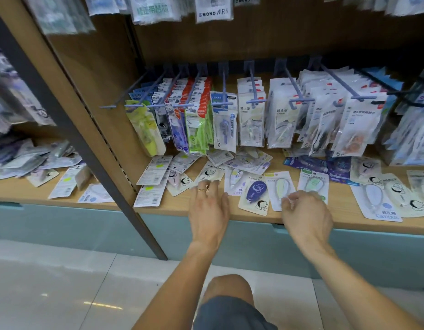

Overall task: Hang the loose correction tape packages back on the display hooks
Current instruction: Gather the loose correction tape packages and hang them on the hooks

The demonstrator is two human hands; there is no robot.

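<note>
Several loose correction tape packages lie flat on the wooden shelf [206,211], among them a dark blue one [255,195], a pale green one [281,189] and a mint one [313,183]. Blue display hooks [224,91] stick out above, most carrying hanging packages [251,115]; the leftmost hook [125,94] is bare. My left hand [209,206], with a ring, hovers palm down over the shelf's front edge, fingers spread, touching the packages near a cream one [209,173]. My right hand [306,210] has its fingers curled at the lower edge of the pale green package.
A dark slanted upright post [87,144] divides this bay from the left bay, where more loose packages [27,160] are piled. A teal base panel [253,239] runs under the shelf. My knee [227,289] is below. More packages [213,8] hang from the upper row.
</note>
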